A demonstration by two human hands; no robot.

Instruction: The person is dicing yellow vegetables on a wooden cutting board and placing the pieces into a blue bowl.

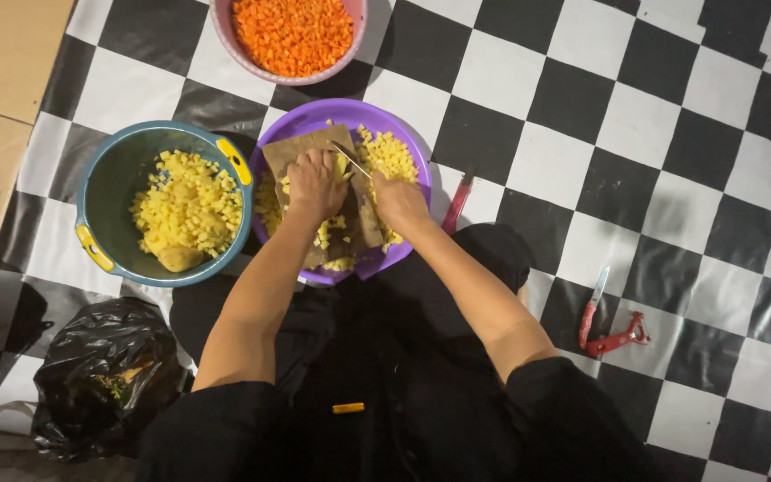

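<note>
While the left hand (314, 183) curls down over potato (341, 167) on the board (301, 147), the right hand (396, 198) fully grips a knife (351, 158).

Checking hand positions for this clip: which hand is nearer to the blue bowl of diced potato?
Left. The left hand rests on the brown board over the purple bowl, just right of the blue bowl. The right hand, gripping a knife, sits farther right.

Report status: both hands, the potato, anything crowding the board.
Left hand pins potato on board. Right hand grips knife, blade at potato. Diced pieces ring the board inside purple bowl.
</note>
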